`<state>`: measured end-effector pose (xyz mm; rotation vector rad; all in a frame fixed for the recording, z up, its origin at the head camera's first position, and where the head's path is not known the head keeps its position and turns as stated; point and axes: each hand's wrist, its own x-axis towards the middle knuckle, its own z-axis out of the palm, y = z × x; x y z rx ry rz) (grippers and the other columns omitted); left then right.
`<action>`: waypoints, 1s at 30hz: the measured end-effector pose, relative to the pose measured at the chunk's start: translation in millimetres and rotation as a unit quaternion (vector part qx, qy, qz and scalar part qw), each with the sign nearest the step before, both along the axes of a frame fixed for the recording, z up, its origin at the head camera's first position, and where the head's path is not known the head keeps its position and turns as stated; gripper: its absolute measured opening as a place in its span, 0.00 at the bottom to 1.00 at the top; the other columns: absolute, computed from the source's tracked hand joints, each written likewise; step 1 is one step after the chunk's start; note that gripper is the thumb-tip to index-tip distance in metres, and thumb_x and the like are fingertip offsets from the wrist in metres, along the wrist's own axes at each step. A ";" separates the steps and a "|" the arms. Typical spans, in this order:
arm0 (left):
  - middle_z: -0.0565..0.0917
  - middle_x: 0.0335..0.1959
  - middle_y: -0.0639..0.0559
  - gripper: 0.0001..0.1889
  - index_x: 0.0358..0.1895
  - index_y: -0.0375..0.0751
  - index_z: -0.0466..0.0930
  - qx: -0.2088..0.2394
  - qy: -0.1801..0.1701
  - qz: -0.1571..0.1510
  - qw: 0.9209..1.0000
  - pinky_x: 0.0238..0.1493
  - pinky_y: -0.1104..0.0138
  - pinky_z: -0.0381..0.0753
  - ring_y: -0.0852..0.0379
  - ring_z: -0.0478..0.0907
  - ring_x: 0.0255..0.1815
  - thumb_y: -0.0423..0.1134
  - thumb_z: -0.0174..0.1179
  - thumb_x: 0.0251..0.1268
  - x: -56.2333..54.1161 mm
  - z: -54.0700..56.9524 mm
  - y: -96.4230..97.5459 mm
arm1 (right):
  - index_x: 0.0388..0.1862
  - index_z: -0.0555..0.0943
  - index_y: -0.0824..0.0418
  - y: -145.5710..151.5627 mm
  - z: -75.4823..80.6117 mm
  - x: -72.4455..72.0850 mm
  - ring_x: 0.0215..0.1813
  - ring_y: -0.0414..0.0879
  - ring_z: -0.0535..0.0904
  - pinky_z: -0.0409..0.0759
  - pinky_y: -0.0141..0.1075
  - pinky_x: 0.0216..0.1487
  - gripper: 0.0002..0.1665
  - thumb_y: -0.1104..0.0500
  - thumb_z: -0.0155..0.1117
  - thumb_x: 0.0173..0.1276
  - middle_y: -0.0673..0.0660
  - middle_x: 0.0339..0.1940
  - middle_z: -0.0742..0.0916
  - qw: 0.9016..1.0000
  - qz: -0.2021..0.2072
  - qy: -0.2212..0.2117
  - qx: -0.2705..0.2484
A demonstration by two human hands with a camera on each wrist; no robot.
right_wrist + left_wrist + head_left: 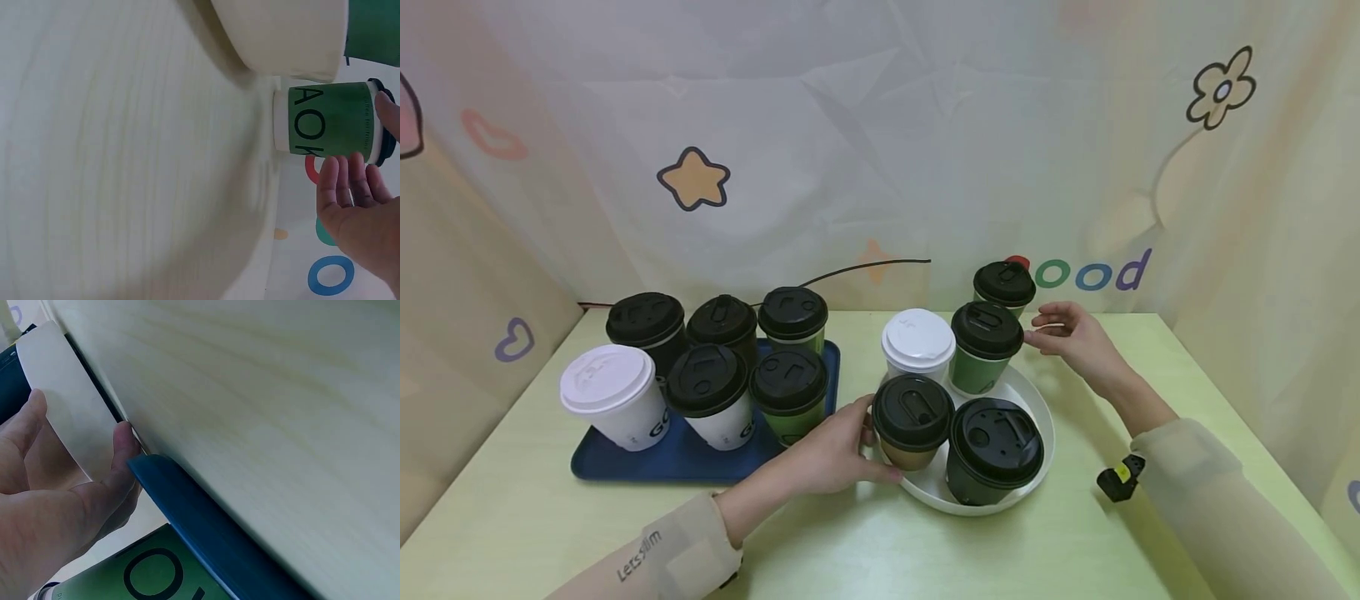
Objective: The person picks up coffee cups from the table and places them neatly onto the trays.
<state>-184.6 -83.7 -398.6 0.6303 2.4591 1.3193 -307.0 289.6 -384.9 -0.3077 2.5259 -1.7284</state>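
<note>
My left hand (831, 450) is at the left edge of the round white plate (1037, 467), thumb and fingers spread along its rim. A brown cup with a black lid (913, 412) stands just inside that edge, close to the fingers. In the left wrist view, fingertips (125, 434) lie against the outer wall of the plate. My right hand (1078, 346) reaches to the back, its fingers relaxed, beside a green cup (331, 119) with a black lid near the curtain. In the right wrist view its thumb overlaps the lid, while the other fingertips are right at the cup's side.
Also on the plate are a white-lidded cup (919, 342), a green cup (985, 354) and a large dark cup (992, 454). To the left, a blue tray (677, 471) bears several lidded cups. A printed curtain (850, 150) hangs behind the table.
</note>
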 end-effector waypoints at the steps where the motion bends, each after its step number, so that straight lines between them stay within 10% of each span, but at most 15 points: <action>1: 0.76 0.40 0.44 0.46 0.73 0.34 0.63 0.001 0.000 0.000 1.000 0.35 0.62 0.74 0.52 0.72 0.35 0.39 0.81 0.53 -0.2 0.0 0.0 | 0.72 0.59 0.73 -0.4 -1.3 -3.0 0.51 0.39 0.77 0.81 0.28 0.48 0.37 0.63 0.67 0.74 0.65 0.60 0.74 1.000 -0.006 -0.001 0.004; 10: 0.76 0.39 0.45 0.44 0.71 0.35 0.65 0.008 0.003 0.000 1.000 0.35 0.63 0.74 0.52 0.71 0.34 0.38 0.81 0.53 -0.3 1.0 0.2 | 0.81 0.50 0.71 -9.7 -6.1 -21.1 0.72 0.64 0.64 0.74 0.26 0.54 0.47 0.64 0.66 0.72 0.73 0.73 0.65 1.000 -0.007 -0.015 0.000; 23: 0.77 0.40 0.45 0.43 0.71 0.36 0.66 0.011 0.007 -0.005 1.000 0.36 0.62 0.74 0.49 0.73 0.37 0.37 0.81 0.53 -1.4 -0.4 -0.1 | 0.79 0.51 0.75 -23.0 -4.0 -36.0 0.78 0.63 0.56 0.62 0.53 0.75 0.46 0.70 0.66 0.70 0.72 0.77 0.62 1.000 0.002 0.002 -0.022; 30: 0.77 0.41 0.47 0.44 0.72 0.35 0.65 0.011 0.006 -0.004 1.000 0.37 0.62 0.75 0.48 0.73 0.40 0.37 0.81 0.53 -1.1 -1.3 -1.0 | 0.78 0.53 0.76 -30.5 -4.8 -38.9 0.76 0.64 0.60 0.61 0.52 0.75 0.44 0.71 0.65 0.69 0.74 0.75 0.65 1.000 -0.015 0.016 -0.020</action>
